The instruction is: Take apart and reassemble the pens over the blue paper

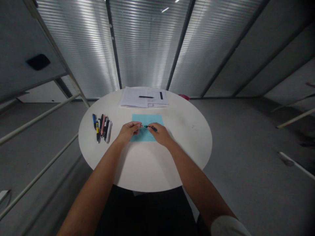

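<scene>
Right hand (159, 132): fingers narrow, holding dark green pen (147, 126) over blue sheet (147, 136) on table (147, 170). Left hand (127, 131): fingertips drawn in near the pen's other end; cannot tell whether they grip anything. Loose pens (102, 127) lie left of the sheet, papers (134, 96) beyond it. Judgement: handling wants a light, steady pinch, both hands low, pen ends in line, no sideways strain. Pen's far end partly hidden by right fingers; fingertip contact too small to resolve
</scene>
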Motion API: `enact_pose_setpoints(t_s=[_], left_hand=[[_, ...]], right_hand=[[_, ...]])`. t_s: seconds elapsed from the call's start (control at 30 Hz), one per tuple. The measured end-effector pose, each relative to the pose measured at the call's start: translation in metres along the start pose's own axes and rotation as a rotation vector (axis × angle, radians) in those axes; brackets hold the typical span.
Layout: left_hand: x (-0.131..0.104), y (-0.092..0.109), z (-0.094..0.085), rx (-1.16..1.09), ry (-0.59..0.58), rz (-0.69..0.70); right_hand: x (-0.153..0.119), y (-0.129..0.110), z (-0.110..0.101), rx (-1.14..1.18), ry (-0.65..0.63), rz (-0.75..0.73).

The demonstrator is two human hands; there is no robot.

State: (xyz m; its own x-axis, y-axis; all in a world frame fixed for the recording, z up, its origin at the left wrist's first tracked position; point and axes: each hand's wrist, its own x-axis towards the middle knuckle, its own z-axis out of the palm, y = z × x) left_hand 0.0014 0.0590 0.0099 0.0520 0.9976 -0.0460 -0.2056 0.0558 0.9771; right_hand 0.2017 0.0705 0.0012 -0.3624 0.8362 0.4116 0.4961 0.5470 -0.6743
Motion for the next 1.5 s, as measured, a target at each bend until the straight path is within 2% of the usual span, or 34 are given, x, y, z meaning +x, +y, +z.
enact_pose_setpoints(t_s=[0.2,0.47,0.63,0.77,0.9,1.07,1.23,1.4,1.5], left_hand=[[0.0,-0.003,0.002,0.128,0.021,0.056],[0.001,-0.007,0.001,0.276,-0.022,0.119],[-0.001,-0.005,0.002,0.276,-0.041,0.107],[-0.001,-0.004,0.004,0.17,-0.05,0.121],[0.0,-0.003,0.001,0.168,0.044,0.203],[0.002,-0.004,-0.009,0.503,0.274,0.355],[0.003,-0.008,-0.016,0.864,0.281,0.422],[0.004,-0.012,-0.02,1.163,0.351,0.306],[0.004,-0.013,-0.021,1.258,0.322,0.223]], right_hand=[[0.001,0.0,0.001,-0.035,0.01,-0.016],[0.001,0.0,0.005,-0.029,-0.01,-0.019],[0.001,-0.001,0.006,0.027,-0.022,-0.018],[0.0,-0.002,0.006,0.108,0.005,-0.008],[0.001,-0.004,0.005,0.268,0.047,0.057],[0.006,-0.01,0.003,0.615,0.193,0.182],[0.01,-0.013,-0.001,0.753,0.275,0.214],[0.011,-0.008,0.002,0.733,0.259,0.206],[0.011,-0.002,0.006,0.71,0.238,0.172]])
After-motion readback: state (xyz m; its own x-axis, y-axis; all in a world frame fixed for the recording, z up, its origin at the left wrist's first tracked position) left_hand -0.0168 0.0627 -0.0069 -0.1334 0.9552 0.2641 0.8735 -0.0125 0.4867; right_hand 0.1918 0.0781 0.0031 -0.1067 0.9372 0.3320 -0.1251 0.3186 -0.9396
